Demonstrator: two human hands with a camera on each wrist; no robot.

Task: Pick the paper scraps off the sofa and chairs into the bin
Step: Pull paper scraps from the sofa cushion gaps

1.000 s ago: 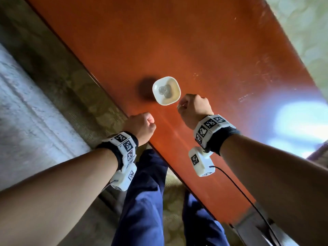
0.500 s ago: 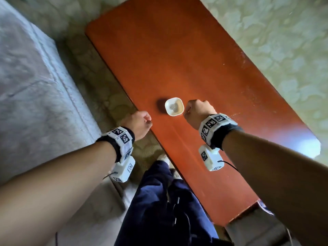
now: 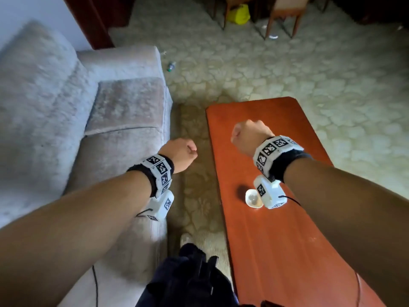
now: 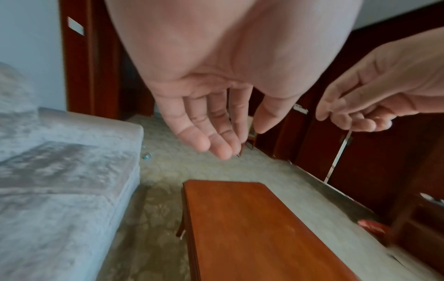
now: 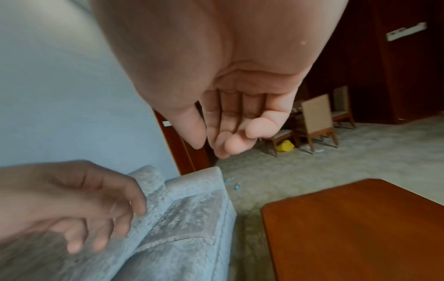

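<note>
L hand [image 3: 180, 154] – R hand [image 3: 250, 138] loosely curled, holding nothing, sofa [image 3: 124, 111] beside

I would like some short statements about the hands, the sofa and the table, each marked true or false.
1. Both hands hold paper scraps. False: the left hand and the right hand hold nothing; their fingers hang loosely curled.
2. A small white dish stands on the orange-brown table. True.
3. The sofa lies to the person's right. False: it lies to the left, the table to the right.
4. A yellow thing sits on the floor by the chairs. True.
5. The left hand rests on the table. False: it hangs in the air.
</note>
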